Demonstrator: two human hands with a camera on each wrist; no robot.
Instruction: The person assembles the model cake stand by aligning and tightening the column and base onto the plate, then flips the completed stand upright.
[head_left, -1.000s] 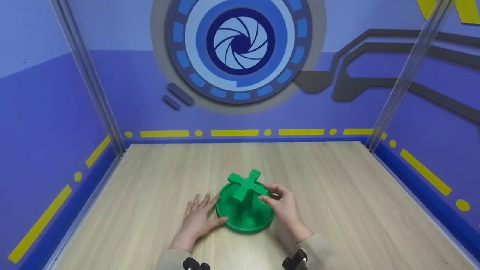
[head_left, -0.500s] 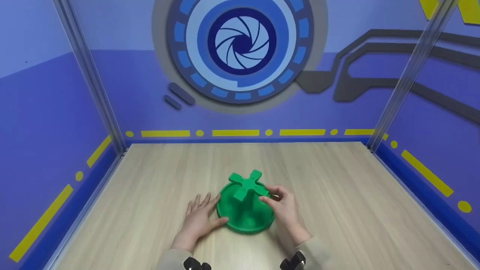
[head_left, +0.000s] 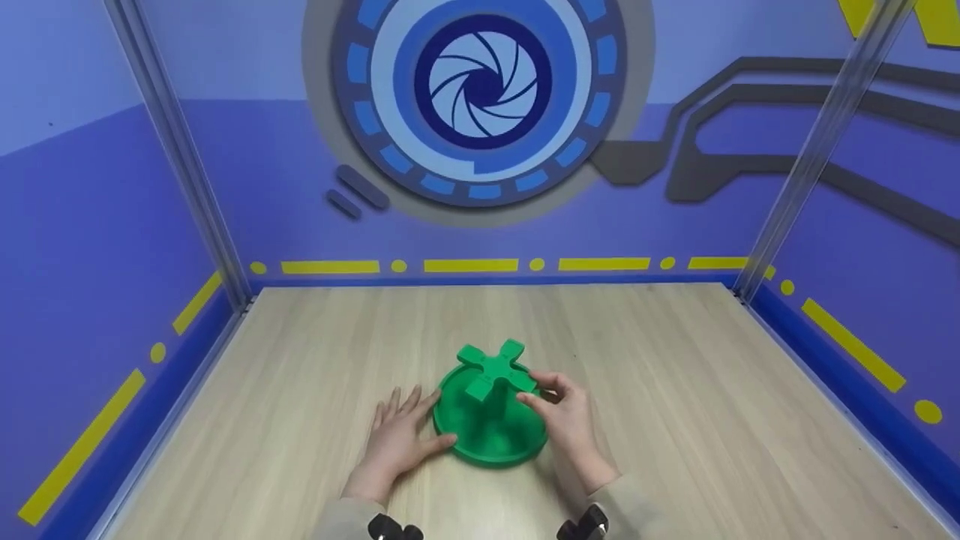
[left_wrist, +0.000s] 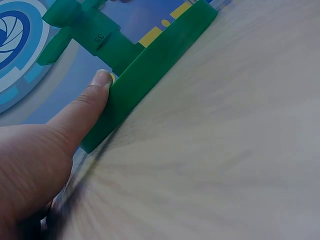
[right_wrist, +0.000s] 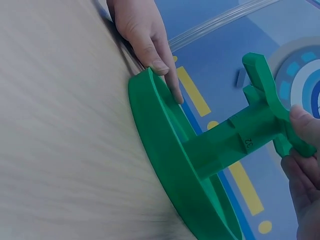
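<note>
A round green tray (head_left: 491, 454) with a raised rim sits on the wooden table. From its middle rises a thick green post (right_wrist: 220, 145) with dark markings on its side. On top of the post is a green four-armed cross (head_left: 495, 367); whether it is a separate piece, I cannot tell. My right hand (head_left: 571, 420) pinches the cross's near-right arm between thumb and fingers. At the tray's left side, my left hand (head_left: 397, 448) lies with fingers spread, thumb and index finger touching the rim. The left wrist view shows the thumb (left_wrist: 82, 107) pressed against the rim.
Blue printed walls (head_left: 480, 240) enclose the light wooden table (head_left: 300, 352) at the back and both sides. Metal posts (head_left: 180, 150) stand at the back corners. Black wrist devices (head_left: 394, 527) sit at both sleeves.
My right wrist has shifted very slightly to the left. Both hands keep their places on the tray and the cross, which look unmoved.
</note>
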